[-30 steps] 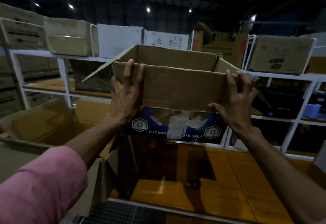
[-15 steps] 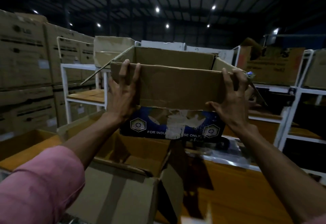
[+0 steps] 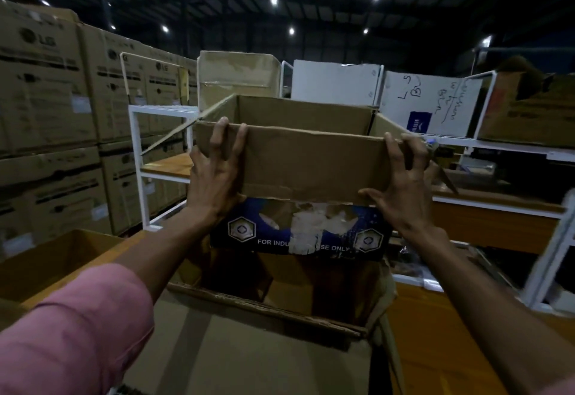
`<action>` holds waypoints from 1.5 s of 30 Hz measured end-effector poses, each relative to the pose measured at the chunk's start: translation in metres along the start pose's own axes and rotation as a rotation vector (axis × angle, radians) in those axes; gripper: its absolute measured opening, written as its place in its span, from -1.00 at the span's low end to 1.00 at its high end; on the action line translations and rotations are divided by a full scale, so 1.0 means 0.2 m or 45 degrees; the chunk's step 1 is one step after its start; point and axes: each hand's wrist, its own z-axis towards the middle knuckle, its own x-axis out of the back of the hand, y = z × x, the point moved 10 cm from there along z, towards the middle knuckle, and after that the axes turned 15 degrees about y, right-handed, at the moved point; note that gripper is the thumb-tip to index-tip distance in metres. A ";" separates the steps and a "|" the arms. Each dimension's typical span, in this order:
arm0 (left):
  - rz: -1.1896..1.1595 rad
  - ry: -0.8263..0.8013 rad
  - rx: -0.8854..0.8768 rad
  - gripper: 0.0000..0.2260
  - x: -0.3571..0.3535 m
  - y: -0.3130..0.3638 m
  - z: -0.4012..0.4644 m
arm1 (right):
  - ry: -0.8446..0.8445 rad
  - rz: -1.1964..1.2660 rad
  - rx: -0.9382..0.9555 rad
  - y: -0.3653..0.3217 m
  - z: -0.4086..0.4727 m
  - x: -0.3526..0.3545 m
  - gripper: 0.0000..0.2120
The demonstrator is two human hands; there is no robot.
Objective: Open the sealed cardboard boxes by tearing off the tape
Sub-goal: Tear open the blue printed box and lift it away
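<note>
The box (image 3: 311, 161) has its mouth up and its long side left-right; its inside is hidden. Left hand (image 3: 214, 177) and right hand (image 3: 401, 189) clamp its near corners, fingers spread.

1. I see two arms reaching out in front of me.
2. My left arm has a pink sleeve (image 3: 71, 329). It is soft cloth with small folds and stops near the elbow.
3. My left hand (image 3: 214, 177) is bare, with no glove or ring.
4. My right hand (image 3: 401, 189) is bare too, and that forearm shows no sleeve.
</note>
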 end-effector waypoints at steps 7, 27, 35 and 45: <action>-0.053 -0.176 0.026 0.20 -0.21 -0.11 -0.27 | -0.142 -0.025 -0.073 -0.06 -0.29 -0.15 0.13; -0.070 -0.484 0.079 0.24 -0.56 -0.26 -0.61 | -0.461 -0.137 -0.249 -0.04 -0.71 -0.46 0.13; -0.033 -0.598 0.057 0.24 -0.59 -0.29 -0.71 | -0.541 -0.143 -0.334 -0.06 -0.81 -0.45 0.11; 0.074 -1.124 0.065 0.33 -0.73 -0.32 -0.97 | -0.927 -0.142 -0.422 -0.03 -1.09 -0.48 -0.16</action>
